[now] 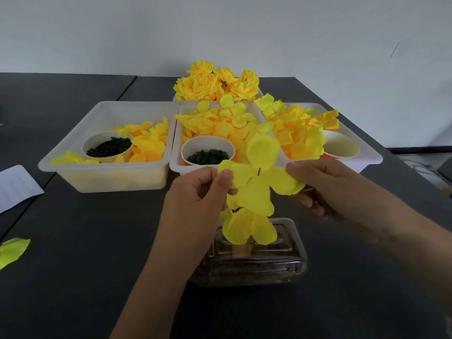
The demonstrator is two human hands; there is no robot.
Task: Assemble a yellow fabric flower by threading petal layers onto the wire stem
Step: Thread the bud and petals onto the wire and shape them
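Observation:
A yellow four-petal fabric layer (259, 189) is held flat in front of me, with the dark tip of the wire stem (259, 171) poking through its centre hole. My left hand (198, 194) pinches its left petal between thumb and forefinger. My right hand (325, 184) pinches its right petal. Below it, a second yellow petal layer (249, 228) sits lower on the stem, which rises from a clear plastic box (281, 263) with dark filling. The stem's lower part is hidden by petals.
Three white trays (110, 177) of loose yellow petals stand behind, holding paper cups of small green parts (107, 146) (208, 156). Finished yellow flowers (215, 81) are piled at the back. A loose petal (12, 250) and a paper sheet (14, 187) lie at left.

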